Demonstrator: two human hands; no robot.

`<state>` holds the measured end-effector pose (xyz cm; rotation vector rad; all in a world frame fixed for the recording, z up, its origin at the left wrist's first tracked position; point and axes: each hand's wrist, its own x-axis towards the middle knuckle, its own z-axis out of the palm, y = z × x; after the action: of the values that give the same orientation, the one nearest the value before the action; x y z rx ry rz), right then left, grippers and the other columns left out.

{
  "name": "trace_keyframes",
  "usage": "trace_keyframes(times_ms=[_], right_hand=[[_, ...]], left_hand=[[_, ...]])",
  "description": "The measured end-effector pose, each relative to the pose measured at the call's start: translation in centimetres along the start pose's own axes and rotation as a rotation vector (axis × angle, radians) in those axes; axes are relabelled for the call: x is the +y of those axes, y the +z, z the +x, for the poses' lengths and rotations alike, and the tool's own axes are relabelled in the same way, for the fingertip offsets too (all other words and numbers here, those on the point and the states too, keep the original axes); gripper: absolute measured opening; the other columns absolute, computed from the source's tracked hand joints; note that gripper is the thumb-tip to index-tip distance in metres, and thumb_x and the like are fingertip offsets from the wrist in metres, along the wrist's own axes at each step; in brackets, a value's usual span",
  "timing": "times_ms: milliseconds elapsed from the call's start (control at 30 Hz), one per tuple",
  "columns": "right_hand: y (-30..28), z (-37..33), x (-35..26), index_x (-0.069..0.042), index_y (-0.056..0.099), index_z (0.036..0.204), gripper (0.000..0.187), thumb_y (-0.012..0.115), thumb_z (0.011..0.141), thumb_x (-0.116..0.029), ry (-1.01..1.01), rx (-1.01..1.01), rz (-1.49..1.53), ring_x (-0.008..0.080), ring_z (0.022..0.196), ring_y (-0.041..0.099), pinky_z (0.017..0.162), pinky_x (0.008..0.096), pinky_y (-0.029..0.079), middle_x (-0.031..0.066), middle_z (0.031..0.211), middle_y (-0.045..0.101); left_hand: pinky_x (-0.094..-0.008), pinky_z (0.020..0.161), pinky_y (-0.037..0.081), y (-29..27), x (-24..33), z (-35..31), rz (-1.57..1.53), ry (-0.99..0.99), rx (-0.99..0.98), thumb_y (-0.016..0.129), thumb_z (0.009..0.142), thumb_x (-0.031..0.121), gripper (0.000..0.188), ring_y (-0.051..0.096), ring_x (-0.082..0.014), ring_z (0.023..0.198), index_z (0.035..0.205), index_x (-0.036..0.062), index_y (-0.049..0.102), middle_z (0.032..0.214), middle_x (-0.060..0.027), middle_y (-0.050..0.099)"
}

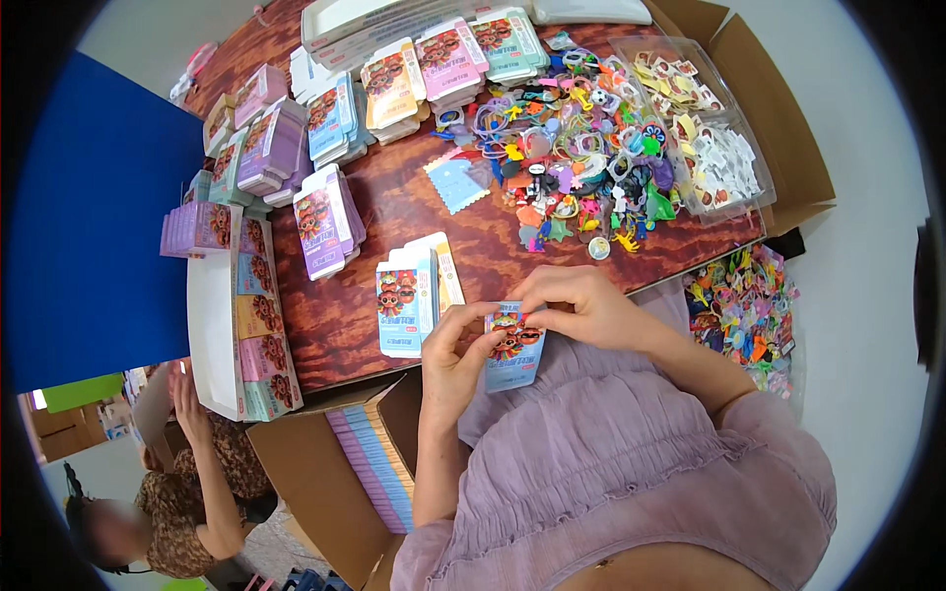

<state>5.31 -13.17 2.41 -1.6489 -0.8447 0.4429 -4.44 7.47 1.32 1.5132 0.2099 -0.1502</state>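
Just off the table's near edge, a small blue printed card box (512, 372) is upright between my two hands. My left hand (455, 353) pinches its left side near the top. The fingers of my right hand (579, 303) are closed at the upper right of the same box, by its top end. What may be inside the box cannot be seen. Close to my left hand, a stack of flat blue cartons (399, 295) lies on the table, with a yellow carton (447, 271) beside it.
Behind lie flat carton stacks (448, 54), a pile of small colourful trinkets (581, 148) and a clear tray (759, 192). A white display box (215, 325) stands left, above an open cardboard box (305, 463). Another person (187, 492) sits at lower left. More trinkets (744, 305) lie below right.
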Motion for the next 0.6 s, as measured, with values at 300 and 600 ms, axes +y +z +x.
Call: trace_keyframes(times_ms=[300,600], right_hand=[[2.3,5.2,2.8,-0.005,0.058,0.1,0.014,0.064,0.092,-0.014,0.472,0.252,0.961,0.0152,0.085,0.067,0.067,0.031,0.059,0.006,0.092,0.065],[-0.9,17.2,9.0,-0.005,0.06,0.108,0.034,0.064,0.074,-0.005,-0.203,-0.042,-1.083,0.0348,0.098,0.059,0.08,0.0422,0.051,0.0116,0.102,0.062]], left_hand=[[-0.036,0.109,0.035,-0.6,-0.1,2.2,0.103,0.184,0.133,0.074,0.075,-0.002,0.091,0.034,-0.0242,0.139,0.151,0.001,0.023,0.154,-0.0164,0.027],[-0.0365,0.096,0.044,-2.0,-1.0,2.6,0.409,0.126,0.453,0.084,0.072,0.016,0.083,0.054,-0.0243,0.112,0.137,-0.005,0.037,0.122,-0.0176,0.054]])
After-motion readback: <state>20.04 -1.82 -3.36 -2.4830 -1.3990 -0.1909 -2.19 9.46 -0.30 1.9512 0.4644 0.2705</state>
